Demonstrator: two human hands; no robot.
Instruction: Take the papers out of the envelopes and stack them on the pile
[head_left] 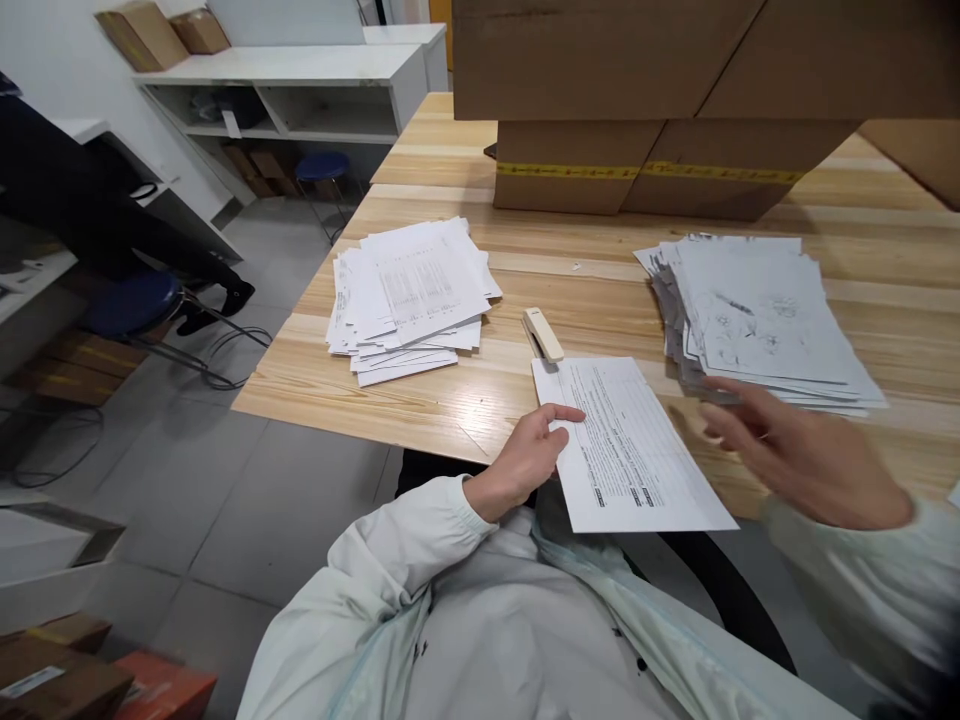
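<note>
A printed white sheet (622, 450) lies at the table's near edge, its lower part overhanging. My left hand (525, 450) grips its left edge, index finger and thumb on top and the other fingers partly hidden. Touching or just beyond the sheet's top left corner is a cream stapler (543, 335). Slightly blurred, my right hand (806, 450) is over the table by the near edge of the right paper stack (772, 310); its fingers are stretched out with nothing visible in them. That stack's top page shows faint drawings. To the left sits another loose paper stack (416, 290).
Large cardboard boxes (570, 165) stand stacked at the back of the wooden table (300, 385). On the left are a blue stool (131, 303), a person's dark-clothed leg (165, 245) and cables (225, 365). White shelving (300, 65) stands behind. An orange box (165, 685) is at lower left.
</note>
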